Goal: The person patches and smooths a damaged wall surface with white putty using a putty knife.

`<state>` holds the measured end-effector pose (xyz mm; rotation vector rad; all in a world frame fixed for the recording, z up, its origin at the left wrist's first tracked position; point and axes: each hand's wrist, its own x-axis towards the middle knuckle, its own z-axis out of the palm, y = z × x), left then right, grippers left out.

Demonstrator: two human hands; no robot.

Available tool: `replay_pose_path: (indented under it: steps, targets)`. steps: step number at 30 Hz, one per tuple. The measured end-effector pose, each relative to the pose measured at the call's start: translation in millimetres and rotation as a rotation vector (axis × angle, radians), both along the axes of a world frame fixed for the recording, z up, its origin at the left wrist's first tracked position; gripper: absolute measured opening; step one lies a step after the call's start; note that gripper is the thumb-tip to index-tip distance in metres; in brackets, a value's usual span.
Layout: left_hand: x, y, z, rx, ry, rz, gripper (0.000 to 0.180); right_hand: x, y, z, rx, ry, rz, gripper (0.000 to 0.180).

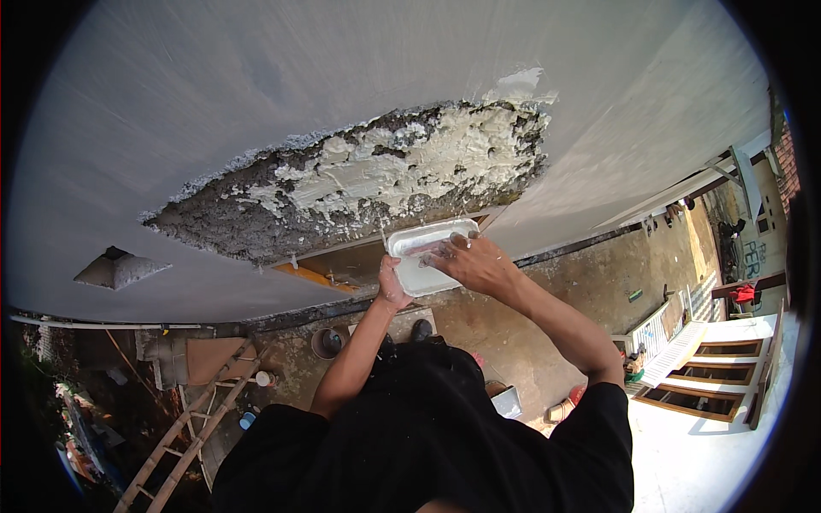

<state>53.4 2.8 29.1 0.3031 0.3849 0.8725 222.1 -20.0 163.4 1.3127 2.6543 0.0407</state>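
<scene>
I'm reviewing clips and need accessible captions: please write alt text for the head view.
A person's left hand holds a white tray, the right hand over it, beside a rough patch in a grey wall, partly coated with pale filler. A ladder shows at lower left.

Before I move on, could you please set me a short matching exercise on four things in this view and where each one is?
1. White rectangular tray
2. Brown wooden ladder
3. Rough cream-coloured filler
4. Bright red cloth

A. Spread over a patch of the smooth grey wall
B. Far right of the picture
C. Gripped by the bare left hand
D. Lower left of the picture

Pairs: 1-C; 2-D; 3-A; 4-B
</scene>
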Motion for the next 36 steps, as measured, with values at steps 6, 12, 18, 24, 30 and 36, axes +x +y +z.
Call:
replay_pose_path:
  steps: [6, 12, 18, 24, 30, 36]
  targets:
    - [-2, 0, -5, 0.043, -0.07, -0.053, 0.074, 5, -10, -4, 0.079, 0.035, 0.079, 0.034]
    - [1, 1, 8, 0.018, -0.061, -0.027, 0.073, 13, -13, -1, 0.139, 0.078, 0.058, 0.034]
    - [2, 0, 3, 0.023, 0.046, -0.034, 0.073, 7, 2, -5, 0.255, 0.135, 0.045, 0.028]
    - [1, 1, -2, 0.0, -0.042, -0.043, 0.075, 5, -3, -11, 0.184, 0.147, 0.177, 0.027]
    - [-2, 5, -2, 0.059, -0.119, -0.07, 0.078, 10, -13, -8, 0.14, 0.112, 0.19, 0.028]
    - [0, 4, 3, 0.009, -0.089, -0.04, 0.081, 25, -15, -13, 0.323, 0.072, 0.107, 0.047]
